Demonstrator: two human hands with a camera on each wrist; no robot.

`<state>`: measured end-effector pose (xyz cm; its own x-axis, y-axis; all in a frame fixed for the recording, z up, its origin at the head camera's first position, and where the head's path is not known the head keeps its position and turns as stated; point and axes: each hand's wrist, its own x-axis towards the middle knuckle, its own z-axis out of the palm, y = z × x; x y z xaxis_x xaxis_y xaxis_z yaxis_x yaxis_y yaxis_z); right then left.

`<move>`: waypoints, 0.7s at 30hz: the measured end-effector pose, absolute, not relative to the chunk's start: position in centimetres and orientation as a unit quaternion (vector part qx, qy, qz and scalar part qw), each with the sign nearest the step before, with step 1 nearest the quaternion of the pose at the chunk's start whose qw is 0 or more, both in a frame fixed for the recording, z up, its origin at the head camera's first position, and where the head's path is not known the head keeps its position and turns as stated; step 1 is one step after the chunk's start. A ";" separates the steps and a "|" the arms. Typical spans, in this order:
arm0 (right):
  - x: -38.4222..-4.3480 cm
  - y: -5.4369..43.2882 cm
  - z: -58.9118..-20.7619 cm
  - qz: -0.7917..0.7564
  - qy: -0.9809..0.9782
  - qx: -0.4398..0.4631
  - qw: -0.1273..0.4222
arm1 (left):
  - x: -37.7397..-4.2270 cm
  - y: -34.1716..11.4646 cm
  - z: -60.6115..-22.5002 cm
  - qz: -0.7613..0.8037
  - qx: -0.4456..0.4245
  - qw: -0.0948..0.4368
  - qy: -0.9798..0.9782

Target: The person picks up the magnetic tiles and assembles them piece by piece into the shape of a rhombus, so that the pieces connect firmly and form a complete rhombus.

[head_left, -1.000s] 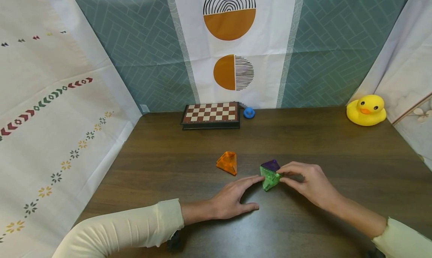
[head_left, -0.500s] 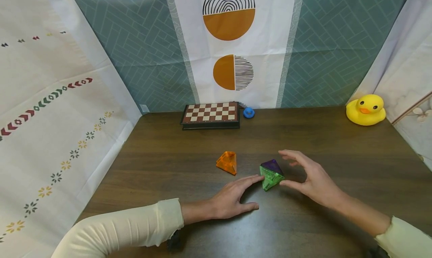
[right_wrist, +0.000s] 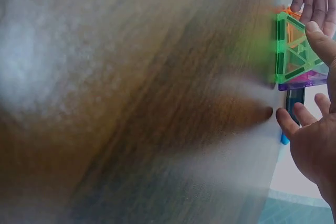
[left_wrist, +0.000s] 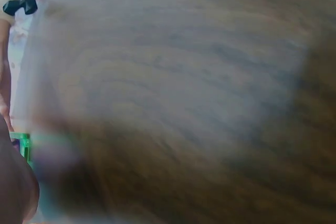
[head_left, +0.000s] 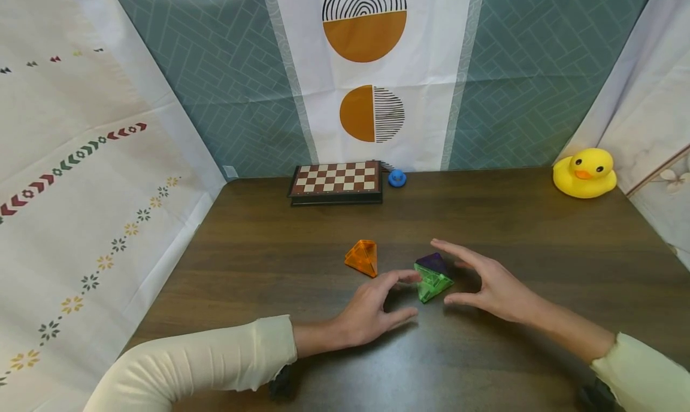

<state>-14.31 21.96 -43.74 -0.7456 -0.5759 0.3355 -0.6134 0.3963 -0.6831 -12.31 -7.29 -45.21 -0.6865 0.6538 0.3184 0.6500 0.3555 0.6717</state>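
A translucent green triangular tile (head_left: pixel 433 283) and a purple one (head_left: pixel 431 262) meet edge to edge in one raised shape on the wooden table. In the right wrist view the green tile (right_wrist: pixel 286 48) stands up on the tabletop, with the purple tile (right_wrist: pixel 302 84) beside it. My left hand (head_left: pixel 369 311) is at the shape's left, index fingertip right at the green edge, thumb apart and lower. On the other side my right hand (head_left: pixel 493 286) is spread, thumb and fingers apart around the shape's right end, holding nothing. Left of the shape lies an orange pyramid-like piece of similar tiles (head_left: pixel 362 258).
At the back of the table (head_left: pixel 259 250) rests a folded chessboard box (head_left: pixel 336 181), with a small blue toy (head_left: pixel 397 178) next to it. A yellow rubber duck (head_left: pixel 584 173) occupies the back right corner. Patterned cloths hang behind and at both sides.
My right hand has let go of the green-and-purple shape and spread its fingers. My left hand has lifted slightly and bent its fingers. The shape has stayed in place.
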 end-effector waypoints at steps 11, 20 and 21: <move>-14.8 21.9 -44.2 0.437 -0.830 0.346 -0.003 | -12.5 -4.8 -44.7 0.474 0.307 0.039 0.824; -15.1 21.8 -44.5 0.459 -0.817 0.348 -0.016 | -12.4 -2.9 -45.1 0.466 0.293 0.049 0.833; -15.1 21.7 -44.5 0.461 -0.815 0.349 -0.017 | -12.4 -2.8 -45.2 0.460 0.294 0.043 0.837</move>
<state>-15.13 21.72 -44.53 -0.7551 -0.5857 0.2945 -0.5540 0.3298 -0.7644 -12.41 -2.78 -45.17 -0.8240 0.5307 0.1986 0.4517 0.4036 0.7956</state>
